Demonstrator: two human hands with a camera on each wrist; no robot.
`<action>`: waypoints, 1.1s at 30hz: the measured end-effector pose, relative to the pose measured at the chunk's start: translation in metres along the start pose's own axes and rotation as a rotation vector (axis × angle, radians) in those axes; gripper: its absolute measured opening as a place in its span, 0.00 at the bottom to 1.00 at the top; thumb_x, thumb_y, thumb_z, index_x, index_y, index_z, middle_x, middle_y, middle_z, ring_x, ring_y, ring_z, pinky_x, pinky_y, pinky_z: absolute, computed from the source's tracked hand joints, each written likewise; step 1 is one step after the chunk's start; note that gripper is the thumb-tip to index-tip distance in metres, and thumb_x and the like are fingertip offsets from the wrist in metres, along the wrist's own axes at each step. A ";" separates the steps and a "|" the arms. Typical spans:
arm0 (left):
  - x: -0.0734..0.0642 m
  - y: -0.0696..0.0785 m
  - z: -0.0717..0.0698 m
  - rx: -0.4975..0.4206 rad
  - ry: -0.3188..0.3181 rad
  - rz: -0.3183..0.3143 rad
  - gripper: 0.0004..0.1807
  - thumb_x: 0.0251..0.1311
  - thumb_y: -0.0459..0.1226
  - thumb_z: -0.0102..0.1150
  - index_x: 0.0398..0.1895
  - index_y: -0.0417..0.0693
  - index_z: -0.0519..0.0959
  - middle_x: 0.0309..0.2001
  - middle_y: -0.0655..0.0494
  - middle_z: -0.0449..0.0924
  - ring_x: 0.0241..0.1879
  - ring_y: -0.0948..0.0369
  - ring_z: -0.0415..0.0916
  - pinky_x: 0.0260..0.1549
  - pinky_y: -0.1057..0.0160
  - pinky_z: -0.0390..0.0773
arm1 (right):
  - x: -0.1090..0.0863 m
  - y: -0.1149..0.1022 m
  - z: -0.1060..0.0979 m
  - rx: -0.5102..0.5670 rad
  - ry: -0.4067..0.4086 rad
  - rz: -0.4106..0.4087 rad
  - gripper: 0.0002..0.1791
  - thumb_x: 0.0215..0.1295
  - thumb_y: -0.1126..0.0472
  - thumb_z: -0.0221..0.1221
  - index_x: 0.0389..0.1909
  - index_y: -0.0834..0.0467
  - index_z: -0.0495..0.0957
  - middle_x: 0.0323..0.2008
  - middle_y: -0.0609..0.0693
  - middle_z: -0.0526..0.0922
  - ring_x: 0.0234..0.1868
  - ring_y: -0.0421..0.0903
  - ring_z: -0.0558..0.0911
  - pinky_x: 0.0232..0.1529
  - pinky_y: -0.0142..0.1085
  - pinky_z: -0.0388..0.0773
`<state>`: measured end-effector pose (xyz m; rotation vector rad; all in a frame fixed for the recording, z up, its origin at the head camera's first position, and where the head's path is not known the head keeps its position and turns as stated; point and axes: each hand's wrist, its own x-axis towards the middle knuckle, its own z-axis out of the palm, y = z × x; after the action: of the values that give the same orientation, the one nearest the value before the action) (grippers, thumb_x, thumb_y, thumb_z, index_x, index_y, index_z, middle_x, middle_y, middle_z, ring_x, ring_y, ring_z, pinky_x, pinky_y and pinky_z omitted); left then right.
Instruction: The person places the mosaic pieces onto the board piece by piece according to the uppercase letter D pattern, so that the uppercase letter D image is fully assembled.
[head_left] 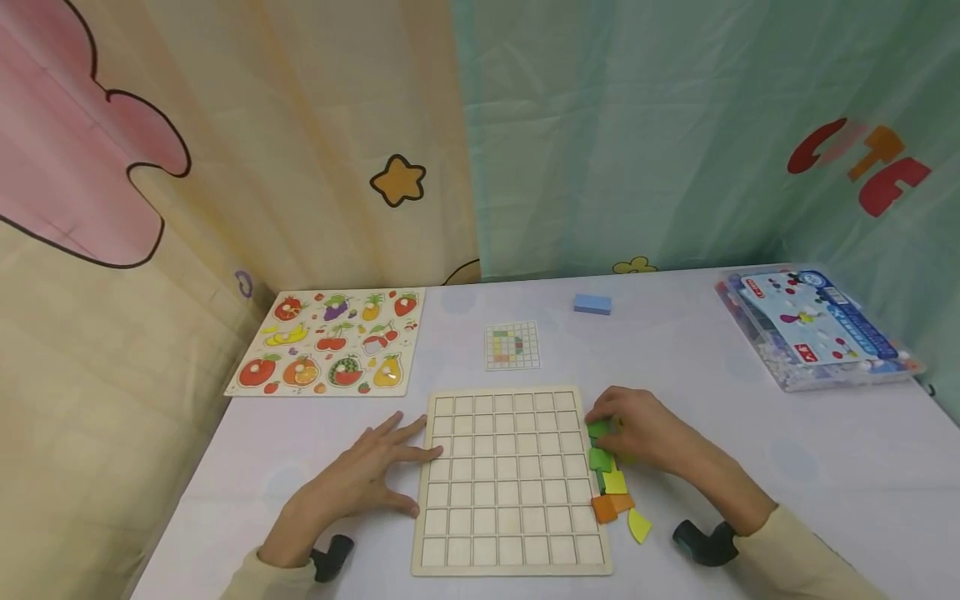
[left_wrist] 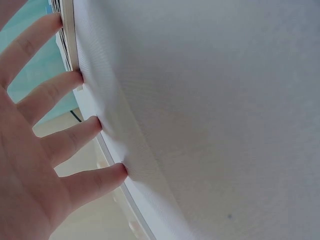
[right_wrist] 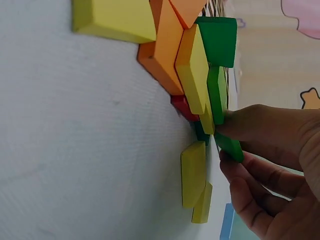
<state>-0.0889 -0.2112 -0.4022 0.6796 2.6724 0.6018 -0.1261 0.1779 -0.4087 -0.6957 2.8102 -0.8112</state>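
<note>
A pale wooden grid board (head_left: 507,493) lies flat on the table. My left hand (head_left: 365,471) rests at its left edge with spread fingers; in the left wrist view, two fingertips touch the board's side. At the board's right edge, my right hand (head_left: 647,427) pinches a green block (right_wrist: 230,146) between thumb and fingers. Around it lies a loose pile of blocks: another light green block (right_wrist: 216,95), a dark green block (right_wrist: 218,42), a yellow block (right_wrist: 192,70), an orange block (right_wrist: 162,52) and a partly hidden red block (right_wrist: 183,106).
Beyond the board lies a small grid card (head_left: 512,346) with a coloured pattern. A fruit picture board (head_left: 360,337) is at back left, a blue block (head_left: 592,304) at the back, and a clear plastic box (head_left: 817,329) at back right. Curtains (head_left: 600,125) hang behind the table.
</note>
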 end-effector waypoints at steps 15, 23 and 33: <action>0.000 0.000 0.000 0.015 -0.002 -0.001 0.41 0.34 0.50 0.80 0.61 0.61 0.79 0.74 0.48 0.58 0.74 0.37 0.45 0.64 0.28 0.47 | 0.002 -0.004 0.000 -0.020 0.112 -0.015 0.12 0.54 0.67 0.70 0.41 0.57 0.88 0.42 0.48 0.85 0.48 0.52 0.79 0.52 0.52 0.77; 0.000 -0.001 0.000 0.009 0.000 0.002 0.41 0.34 0.50 0.80 0.61 0.60 0.79 0.74 0.48 0.59 0.74 0.37 0.45 0.64 0.28 0.47 | 0.019 -0.028 0.020 0.201 0.108 0.016 0.13 0.52 0.68 0.71 0.40 0.57 0.88 0.41 0.44 0.86 0.48 0.48 0.81 0.50 0.46 0.79; 0.000 -0.001 0.000 0.001 -0.008 -0.007 0.41 0.35 0.50 0.79 0.61 0.60 0.79 0.74 0.48 0.58 0.74 0.37 0.44 0.65 0.28 0.47 | 0.044 -0.070 0.046 0.308 0.098 -0.042 0.10 0.52 0.67 0.71 0.37 0.56 0.87 0.39 0.45 0.87 0.37 0.42 0.82 0.36 0.34 0.79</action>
<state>-0.0893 -0.2117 -0.4024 0.6709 2.6667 0.5953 -0.1260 0.0828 -0.4107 -0.6815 2.6710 -1.2822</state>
